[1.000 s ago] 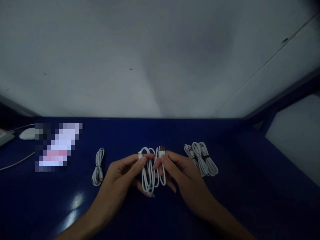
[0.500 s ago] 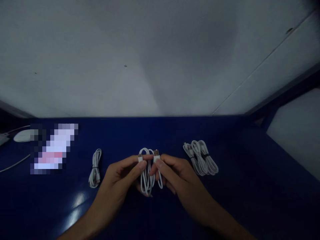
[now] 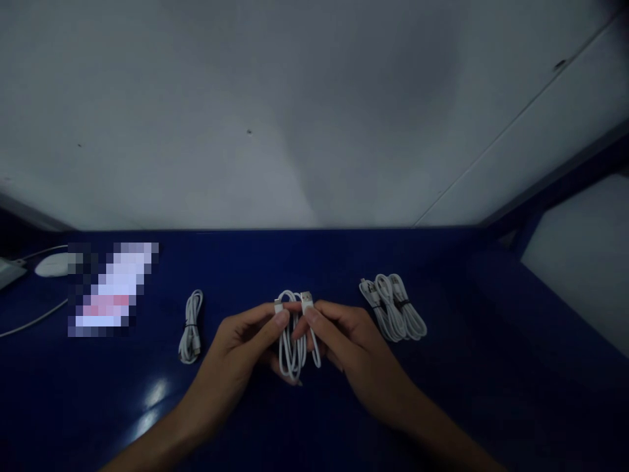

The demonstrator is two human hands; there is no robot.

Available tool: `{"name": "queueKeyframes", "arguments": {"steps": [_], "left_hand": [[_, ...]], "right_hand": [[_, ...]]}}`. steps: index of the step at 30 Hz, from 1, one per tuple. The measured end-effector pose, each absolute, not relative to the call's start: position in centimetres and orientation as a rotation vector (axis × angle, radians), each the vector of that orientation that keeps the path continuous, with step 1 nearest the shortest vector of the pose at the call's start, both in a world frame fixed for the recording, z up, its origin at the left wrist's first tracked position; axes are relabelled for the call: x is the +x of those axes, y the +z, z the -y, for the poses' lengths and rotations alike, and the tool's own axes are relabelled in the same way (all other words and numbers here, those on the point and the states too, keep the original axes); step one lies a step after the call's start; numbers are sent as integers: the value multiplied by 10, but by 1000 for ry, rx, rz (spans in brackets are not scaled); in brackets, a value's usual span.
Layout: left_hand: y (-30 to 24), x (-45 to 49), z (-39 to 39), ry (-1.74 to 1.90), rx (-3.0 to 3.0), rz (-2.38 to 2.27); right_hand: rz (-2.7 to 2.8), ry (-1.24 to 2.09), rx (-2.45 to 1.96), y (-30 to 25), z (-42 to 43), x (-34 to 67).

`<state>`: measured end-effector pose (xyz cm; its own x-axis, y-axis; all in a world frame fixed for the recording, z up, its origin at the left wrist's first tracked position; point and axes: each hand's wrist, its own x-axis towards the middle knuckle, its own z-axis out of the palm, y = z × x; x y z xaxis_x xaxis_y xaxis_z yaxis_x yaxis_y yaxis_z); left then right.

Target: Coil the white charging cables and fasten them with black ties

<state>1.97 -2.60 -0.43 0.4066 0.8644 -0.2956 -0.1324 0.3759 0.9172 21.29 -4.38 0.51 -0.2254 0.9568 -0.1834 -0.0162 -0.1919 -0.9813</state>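
Between my hands is a white USB cable point(image 3: 291, 357), gathered into long loops. My left hand point(image 3: 248, 337) is closed on it, thumb and forefinger pinching the smaller metal-tipped plug at the top. With thumb and fingers my right hand point(image 3: 341, 334) grips the wider USB plug, which points up beside the other plug. The loops hang down between the two hands, over some of the fingers. A white cable bundle point(image 3: 190, 328) with a dark tie lies to the left of my left hand. Several similar tied bundles point(image 3: 393, 308) lie side by side beyond my right hand.
On the left of the blue table point(image 3: 275, 259), a lit screen point(image 3: 118, 282) appears pixelated. Beside it are a white rounded object point(image 3: 52, 264) and a pale cord point(image 3: 37, 319). A grey-white wall point(image 3: 221, 177) rises along the back edge, and a light panel point(image 3: 580, 255) stands at right.
Both hands keep their hold on the cable. The plugs have tilted slightly, with the right one's metal face catching more light. The whole view has shifted a little.
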Motion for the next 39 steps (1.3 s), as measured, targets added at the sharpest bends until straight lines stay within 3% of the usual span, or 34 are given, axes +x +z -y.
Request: {"name": "queueKeyframes", "arguments": {"steps": [39], "left_hand": [[-9,18,27,733,931,-918]], "right_hand": [[1293,1535,-1245,7,44,214]]}}
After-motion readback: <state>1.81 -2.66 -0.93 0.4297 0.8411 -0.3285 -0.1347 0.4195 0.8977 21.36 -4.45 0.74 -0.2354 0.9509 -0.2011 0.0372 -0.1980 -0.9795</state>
